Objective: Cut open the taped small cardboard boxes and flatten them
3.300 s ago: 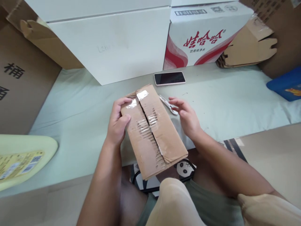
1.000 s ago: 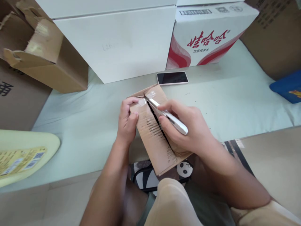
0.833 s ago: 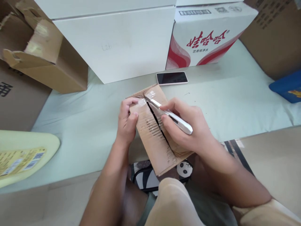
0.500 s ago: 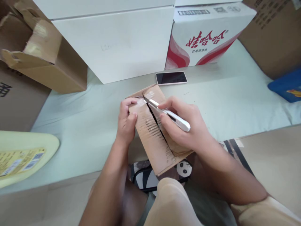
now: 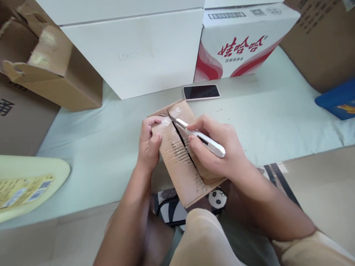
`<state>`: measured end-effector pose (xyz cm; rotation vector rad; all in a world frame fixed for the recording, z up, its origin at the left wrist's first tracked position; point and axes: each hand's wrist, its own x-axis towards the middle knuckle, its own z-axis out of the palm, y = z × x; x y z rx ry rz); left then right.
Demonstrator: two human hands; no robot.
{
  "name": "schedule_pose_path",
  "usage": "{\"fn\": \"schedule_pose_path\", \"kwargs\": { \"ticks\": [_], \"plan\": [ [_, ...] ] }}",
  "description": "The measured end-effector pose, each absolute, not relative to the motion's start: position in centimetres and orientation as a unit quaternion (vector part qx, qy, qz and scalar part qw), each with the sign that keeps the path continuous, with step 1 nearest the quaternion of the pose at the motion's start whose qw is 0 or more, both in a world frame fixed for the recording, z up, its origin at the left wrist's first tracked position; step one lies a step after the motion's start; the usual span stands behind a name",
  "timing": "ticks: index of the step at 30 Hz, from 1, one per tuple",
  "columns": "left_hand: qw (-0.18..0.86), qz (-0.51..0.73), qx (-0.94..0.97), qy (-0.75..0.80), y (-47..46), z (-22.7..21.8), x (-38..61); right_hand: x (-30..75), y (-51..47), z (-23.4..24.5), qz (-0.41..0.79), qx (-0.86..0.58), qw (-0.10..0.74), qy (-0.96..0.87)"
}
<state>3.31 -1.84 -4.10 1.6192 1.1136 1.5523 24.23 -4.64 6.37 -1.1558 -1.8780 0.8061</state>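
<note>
A small brown cardboard box [image 5: 177, 162] is tilted over the near edge of the bed-like surface, its top seam partly split, with clear tape at the far end. My left hand [image 5: 149, 142] grips the box's left far corner, thumb on top and fingers around the edge. In my right hand [image 5: 215, 142] is a white utility knife [image 5: 203, 139], held like a pen. Its blade reaches into the far end of the seam by the tape. The blade's tip is hidden in the gap.
Beyond the box lies a phone [image 5: 201, 92], before a large white carton [image 5: 133, 55] and a red-and-white carton [image 5: 241, 48]. An open brown carton [image 5: 74, 70] stands left, a pale green bottle [image 5: 33, 181] nearer. A blue package [image 5: 337, 99] is at right.
Almost nothing differs. The knife's handle end has shifted very slightly right and down while the blade stays in the seam. My left hand keeps its hold on the box.
</note>
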Motion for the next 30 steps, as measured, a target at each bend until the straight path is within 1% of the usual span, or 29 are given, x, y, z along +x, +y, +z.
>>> {"fn": "schedule_pose_path", "kwargs": {
  "ticks": [3,8,10,14,18,25,30],
  "plan": [
    [0.304,0.589,0.616,0.426,-1.8,-4.2,3.4,24.2,-4.7,6.5,0.321,-0.454,0.387,-0.735],
    [0.307,0.579,0.615,0.439,-1.9,-3.8,3.3,24.0,-4.2,6.5,0.296,-0.463,0.342,-0.762],
    [0.314,0.572,0.615,0.444,-2.0,-3.7,3.3,24.0,-4.2,6.4,0.294,-0.463,0.338,-0.765],
    [0.317,0.597,0.606,0.420,-2.1,-3.9,3.6,24.1,-4.6,6.3,0.326,-0.466,0.378,-0.731],
    [0.319,0.609,0.603,0.404,-2.0,-4.1,3.9,24.1,-4.9,6.2,0.333,-0.470,0.397,-0.715],
    [0.313,0.584,0.599,0.449,-2.1,-4.1,3.3,24.8,-5.5,6.1,0.355,-0.466,0.428,-0.688],
    [0.306,0.586,0.598,0.454,-2.2,-4.4,2.9,25.9,-5.7,5.5,0.356,-0.456,0.521,-0.627]
  ]
}}
